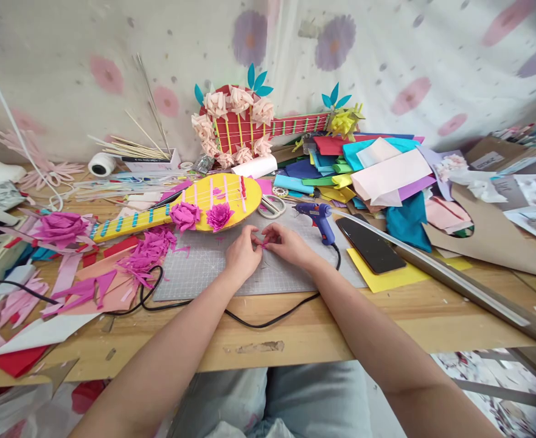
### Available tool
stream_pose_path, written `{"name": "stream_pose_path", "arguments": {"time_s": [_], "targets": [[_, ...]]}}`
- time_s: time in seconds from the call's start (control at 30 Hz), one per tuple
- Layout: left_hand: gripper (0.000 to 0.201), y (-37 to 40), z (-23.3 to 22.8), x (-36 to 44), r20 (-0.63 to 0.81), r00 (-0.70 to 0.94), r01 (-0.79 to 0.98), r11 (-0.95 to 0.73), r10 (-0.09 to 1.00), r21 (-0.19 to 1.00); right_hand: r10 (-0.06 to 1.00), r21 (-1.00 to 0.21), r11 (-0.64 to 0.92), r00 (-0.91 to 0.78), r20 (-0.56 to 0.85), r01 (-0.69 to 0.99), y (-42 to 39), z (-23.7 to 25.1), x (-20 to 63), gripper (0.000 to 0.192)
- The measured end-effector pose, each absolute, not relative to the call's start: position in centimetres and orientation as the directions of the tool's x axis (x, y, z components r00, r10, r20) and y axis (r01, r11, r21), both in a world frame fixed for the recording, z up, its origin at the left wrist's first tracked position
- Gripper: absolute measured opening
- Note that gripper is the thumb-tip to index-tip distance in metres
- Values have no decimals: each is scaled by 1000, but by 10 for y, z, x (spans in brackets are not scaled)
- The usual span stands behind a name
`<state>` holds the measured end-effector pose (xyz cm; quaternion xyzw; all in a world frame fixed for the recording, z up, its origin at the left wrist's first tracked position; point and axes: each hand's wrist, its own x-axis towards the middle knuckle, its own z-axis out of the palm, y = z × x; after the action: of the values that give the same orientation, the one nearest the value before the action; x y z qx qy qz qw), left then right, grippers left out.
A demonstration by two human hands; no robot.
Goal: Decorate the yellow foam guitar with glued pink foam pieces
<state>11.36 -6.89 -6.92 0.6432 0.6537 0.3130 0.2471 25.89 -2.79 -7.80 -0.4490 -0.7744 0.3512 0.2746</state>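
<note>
Head view: a small pink paper piece (264, 243) sits pinched between both hands over the grey cutting mat (204, 267). The left hand (243, 255) and right hand (288, 243) meet at their fingertips, fingers closed on the paper from either side, which looks like a hold for rolling or folding it; the piece is too small to tell its shape. It is held low, just above the mat, probably so the wrists can rest steady.

Just beyond the fingers lies a yellow paper guitar (194, 207) with two pink flowers (201, 216) on its body, near enough to take the next one. Right of the fingers a blue glue gun (319, 220) stands propped on the mat, its black cord (258, 319) looping back under the forearms. Scissors (271, 205) lie just behind it. Further right a dark phone (370, 244) rests on yellow paper, beside a heap of coloured sheets (377, 170). Left of the fingers, shredded pink strips (146, 252) lie within reach. Well behind everything, a red guitar (249, 125) leans on the curtain, out of the way on the table (386, 316).
</note>
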Motion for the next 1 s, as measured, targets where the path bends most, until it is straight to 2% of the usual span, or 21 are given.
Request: {"name": "stream_pose_path", "arguments": {"time_s": [0.13, 0.33, 0.43, 0.83, 1.0], "targets": [[41, -70, -67, 113, 91, -63, 622, -33, 994, 782, 906, -876, 273, -413, 95, 398, -22, -85, 258, 25], [21, -66, -70, 111, 95, -41, 589, -53, 995, 807, 920, -913, 217, -386, 72, 347, -20, -86, 257, 25], [19, -62, -75, 110, 116, -78, 563, -52, 990, 825, 935, -921, 190, -349, 64, 340, -19, -87, 258, 25], [21, -57, -81, 106, 158, -122, 493, -78, 980, 867, 949, -900, 166, -314, 34, 404, -19, -85, 259, 23], [22, -58, -80, 106, 179, -152, 458, -91, 972, 884, 948, -805, 245, -306, 83, 540, -23, -83, 258, 20]]}}
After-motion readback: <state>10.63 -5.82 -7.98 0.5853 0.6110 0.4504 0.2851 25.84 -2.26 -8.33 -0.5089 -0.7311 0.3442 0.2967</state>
